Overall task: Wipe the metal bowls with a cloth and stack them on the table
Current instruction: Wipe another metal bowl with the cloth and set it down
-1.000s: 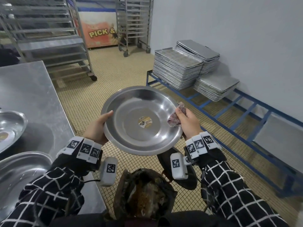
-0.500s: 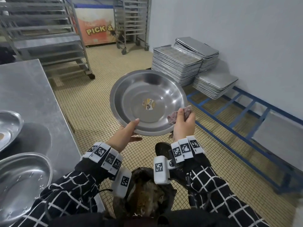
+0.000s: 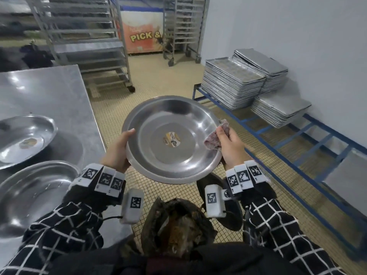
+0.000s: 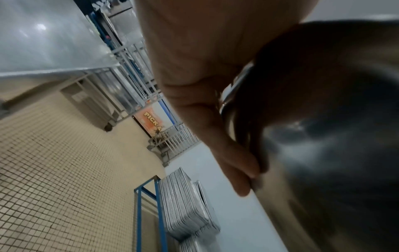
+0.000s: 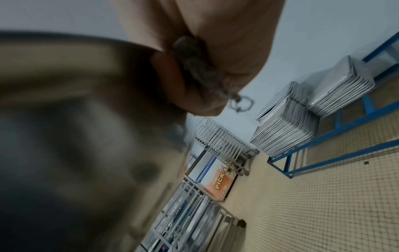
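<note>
The right hand (image 3: pixel 230 147) pinches a crumpled cloth (image 3: pixel 215 138) against the right inner rim of the metal bowl (image 3: pixel 170 138), while the left hand (image 3: pixel 117 153) clamps the left rim, thumb on top. Half a second ago the bowl was tipped up; now it sits flatter above the floor, suggesting wiping continues. Two more bowls (image 3: pixel 25 139) wait on the table (image 3: pixel 49 92), left.

shiny metal bowl (image 3: pixel 172 139) held tilted, crumpled pinkish cloth (image 3: pixel 215 138) seemingly on rim
</note>
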Tool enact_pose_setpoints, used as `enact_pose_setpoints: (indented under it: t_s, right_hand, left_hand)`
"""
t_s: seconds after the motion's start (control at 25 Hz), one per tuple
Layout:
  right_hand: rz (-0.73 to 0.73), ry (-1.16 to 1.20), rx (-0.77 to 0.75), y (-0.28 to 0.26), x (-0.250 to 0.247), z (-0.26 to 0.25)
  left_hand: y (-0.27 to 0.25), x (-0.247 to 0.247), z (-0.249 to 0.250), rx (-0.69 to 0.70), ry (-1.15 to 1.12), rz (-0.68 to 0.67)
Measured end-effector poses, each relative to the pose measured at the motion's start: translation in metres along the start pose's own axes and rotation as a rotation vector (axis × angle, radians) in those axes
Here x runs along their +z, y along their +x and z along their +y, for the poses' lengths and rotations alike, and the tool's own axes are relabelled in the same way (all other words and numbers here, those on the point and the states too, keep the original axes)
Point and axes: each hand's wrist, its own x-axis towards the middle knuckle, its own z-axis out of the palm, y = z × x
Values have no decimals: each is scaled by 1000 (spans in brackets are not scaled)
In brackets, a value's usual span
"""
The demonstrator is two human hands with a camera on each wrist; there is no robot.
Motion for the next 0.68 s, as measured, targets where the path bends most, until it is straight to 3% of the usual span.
enact_pose_setpoints:
  t_s: [0.12, 0.32, 0.52, 0.68]
  right_hand:
    - [-24, 46, -26, -22, 26, -6]
    - [-176, 50, -73, -67, 84, -3]
    - [-312, 51, -107, -103, 142, -13]
    - [-441, 13, -134, -131, 209, -29]
  left_hand:
    - [-23, -11, 2, 68, -47, 94]
    - [-66, -66, -5, 167, -53, 451]
    - [-115, -123, 6, 255, 267, 754]
    - [-147, -190, 22, 202, 515, 910]
